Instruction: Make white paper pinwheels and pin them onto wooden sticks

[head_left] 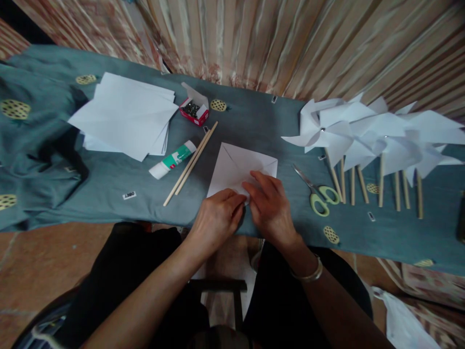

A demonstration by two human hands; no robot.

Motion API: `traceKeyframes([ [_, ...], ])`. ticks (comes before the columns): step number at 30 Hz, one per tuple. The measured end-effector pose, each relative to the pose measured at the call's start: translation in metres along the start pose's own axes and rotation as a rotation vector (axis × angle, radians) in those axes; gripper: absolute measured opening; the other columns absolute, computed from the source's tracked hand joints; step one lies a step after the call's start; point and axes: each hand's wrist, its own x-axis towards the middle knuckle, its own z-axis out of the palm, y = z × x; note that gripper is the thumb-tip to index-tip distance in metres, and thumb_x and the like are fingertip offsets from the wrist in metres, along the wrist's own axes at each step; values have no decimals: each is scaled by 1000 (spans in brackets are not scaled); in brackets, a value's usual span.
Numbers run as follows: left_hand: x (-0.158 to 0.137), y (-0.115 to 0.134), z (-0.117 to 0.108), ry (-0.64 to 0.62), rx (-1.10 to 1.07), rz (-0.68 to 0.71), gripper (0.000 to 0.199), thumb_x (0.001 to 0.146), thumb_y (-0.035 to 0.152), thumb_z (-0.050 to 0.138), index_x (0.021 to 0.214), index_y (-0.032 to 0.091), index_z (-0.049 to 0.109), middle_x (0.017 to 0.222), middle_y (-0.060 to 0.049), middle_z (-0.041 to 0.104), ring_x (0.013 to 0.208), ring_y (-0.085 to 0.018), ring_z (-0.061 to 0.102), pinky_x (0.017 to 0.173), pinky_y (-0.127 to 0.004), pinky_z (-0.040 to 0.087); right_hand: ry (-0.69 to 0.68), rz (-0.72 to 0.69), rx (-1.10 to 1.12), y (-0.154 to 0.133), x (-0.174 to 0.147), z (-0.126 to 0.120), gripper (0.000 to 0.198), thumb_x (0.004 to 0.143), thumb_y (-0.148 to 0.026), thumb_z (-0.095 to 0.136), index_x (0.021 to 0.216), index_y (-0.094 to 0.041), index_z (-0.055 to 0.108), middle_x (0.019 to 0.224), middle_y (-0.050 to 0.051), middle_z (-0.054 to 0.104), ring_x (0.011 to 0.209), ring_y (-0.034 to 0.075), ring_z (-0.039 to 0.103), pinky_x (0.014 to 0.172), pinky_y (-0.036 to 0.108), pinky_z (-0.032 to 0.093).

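Observation:
A white square sheet of paper [232, 167] lies near the table's front edge, with pencil-like diagonal lines or creases running in from its corners. My left hand [221, 213] is closed at the sheet's near edge, thumb and fingers pinching it there. Beside it, my right hand [271, 203] rests on the sheet's right near side, fingers somewhat spread and lightly bent on the paper. The paper's near corner is hidden under both hands. To the right of my right hand lie scissors [317, 194] with pale green handles, blades slightly apart.
Left of the sheet are two thin wooden sticks [192, 162], a glue stick [172, 160] and a red box [195, 107] of small metal pins. A stack of white paper [127, 114] lies farther left. Several paper pinwheels [378, 128] on sticks fill the right side, before a curtain [254, 43].

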Motion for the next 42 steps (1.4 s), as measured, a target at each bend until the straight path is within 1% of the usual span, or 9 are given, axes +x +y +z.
traceKeyframes([
  [5,0,0,0,-10,-8,-1,22,91,16,51,100,14,71,87,-7,70,78,-17,68,73,-28,55,-14,-6,-11,0,1,1,32,93,-13,44,119,-21,59,133,12,54,124,27,47,104,47,46],
  [8,0,0,-1,-11,-9,0,22,91,16,50,99,14,71,87,-7,69,78,-17,68,73,-28,55,-31,6,1,-1,1,3,32,94,-14,41,121,-21,58,135,12,52,126,27,45,104,49,46],
  [12,0,1,-1,-12,1,-2,22,91,16,49,97,16,71,86,-6,69,77,-16,67,72,-27,54,-14,-13,-3,-1,0,5,34,93,-11,38,121,-17,57,137,14,50,128,27,42,103,50,46],
  [19,0,3,-2,-33,32,-6,20,91,18,51,98,14,70,86,-6,68,77,-17,67,71,-27,54,-3,-20,-43,0,0,6,35,90,-7,39,118,-18,57,138,13,48,128,27,42,103,48,46],
  [27,-1,3,0,-22,45,-2,15,87,14,57,97,16,68,87,-5,67,77,-17,67,70,-27,54,-20,60,50,0,0,7,41,89,-9,42,122,-27,58,139,7,50,131,29,44,106,52,43],
  [32,-1,3,0,-22,38,-6,15,87,13,57,97,15,68,88,-6,66,78,-17,67,72,-27,54,-10,64,74,0,-2,6,42,90,-11,44,124,-31,56,141,7,49,132,30,43,105,53,44],
  [38,-2,2,0,-25,44,-1,15,87,14,56,97,17,68,89,-5,67,79,-17,67,71,-27,54,-16,47,5,-1,-1,7,42,91,-10,43,127,-29,53,142,6,47,131,28,43,105,50,45],
  [42,-1,2,0,-48,44,-10,16,88,15,55,98,16,68,89,-6,67,79,-18,67,70,-28,53,-28,50,4,-2,0,8,38,91,-10,43,122,-25,58,141,9,49,131,29,44,105,51,44],
])
